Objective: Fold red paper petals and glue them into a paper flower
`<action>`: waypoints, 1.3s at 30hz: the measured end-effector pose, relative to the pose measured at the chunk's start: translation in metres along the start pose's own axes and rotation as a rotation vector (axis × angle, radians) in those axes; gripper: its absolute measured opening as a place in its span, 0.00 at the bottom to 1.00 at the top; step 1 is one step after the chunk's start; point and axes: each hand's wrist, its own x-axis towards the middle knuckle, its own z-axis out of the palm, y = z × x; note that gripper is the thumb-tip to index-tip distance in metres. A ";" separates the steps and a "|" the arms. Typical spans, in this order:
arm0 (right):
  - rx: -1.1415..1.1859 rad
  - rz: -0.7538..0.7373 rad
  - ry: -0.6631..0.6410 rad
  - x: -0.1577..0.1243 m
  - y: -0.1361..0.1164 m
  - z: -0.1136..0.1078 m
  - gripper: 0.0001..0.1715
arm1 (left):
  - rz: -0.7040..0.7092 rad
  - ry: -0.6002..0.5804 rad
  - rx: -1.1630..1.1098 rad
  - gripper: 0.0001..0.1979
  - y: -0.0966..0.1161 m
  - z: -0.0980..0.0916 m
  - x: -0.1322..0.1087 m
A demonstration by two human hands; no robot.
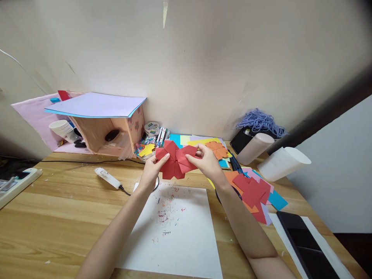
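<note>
A red folded paper flower (173, 164) is held up in the air over the far end of a white sheet (186, 232) marked with colour specks. My left hand (151, 170) pinches its left side, thumb on the front. At its right, my right hand (207, 161) grips a petal-like red folded piece (186, 159) that touches the flower; whether the two are joined I cannot tell. Behind my right hand lies an orange paper flower (217, 149) on coloured sheets. Red paper pieces (251, 188) are spread beside my right forearm.
A white glue gun (108, 178) with a black cord lies on the left. Behind stand a cardboard box (135, 130) with a lilac sheet on top, and paper cups (62, 130). White rolls (283, 163), blue yarn (260, 122) and a black phone (308, 246) are at the right.
</note>
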 end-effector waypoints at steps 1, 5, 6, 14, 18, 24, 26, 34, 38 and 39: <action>0.010 0.006 -0.013 0.000 0.000 0.001 0.11 | 0.001 0.007 0.002 0.20 0.000 0.000 0.000; -0.034 -0.016 -0.017 0.000 -0.001 0.004 0.11 | 0.015 0.011 0.014 0.20 0.002 0.002 -0.001; -0.036 -0.022 -0.008 0.001 -0.001 0.004 0.11 | 0.012 0.006 0.019 0.20 0.002 0.002 -0.001; -0.006 -0.020 0.011 0.004 0.001 0.002 0.15 | -0.012 -0.048 0.070 0.18 0.004 0.001 -0.003; -0.028 -0.010 -0.034 0.004 0.001 0.000 0.14 | -0.014 -0.051 0.119 0.17 0.004 -0.001 -0.004; -0.022 0.028 -0.144 0.002 -0.006 -0.004 0.13 | 0.003 -0.080 0.134 0.19 0.003 -0.001 -0.003; -0.002 0.041 -0.141 0.002 -0.007 -0.004 0.13 | -0.009 -0.085 0.138 0.19 0.004 -0.001 -0.003; 0.052 0.033 -0.005 0.004 0.000 0.002 0.16 | -0.021 -0.111 0.171 0.17 0.007 0.001 -0.006; 0.051 0.060 -0.047 0.004 0.002 0.000 0.19 | -0.021 -0.132 0.175 0.16 0.006 0.001 -0.007; 0.064 0.071 -0.073 0.004 0.002 -0.001 0.20 | -0.022 -0.138 0.174 0.16 0.006 0.001 -0.007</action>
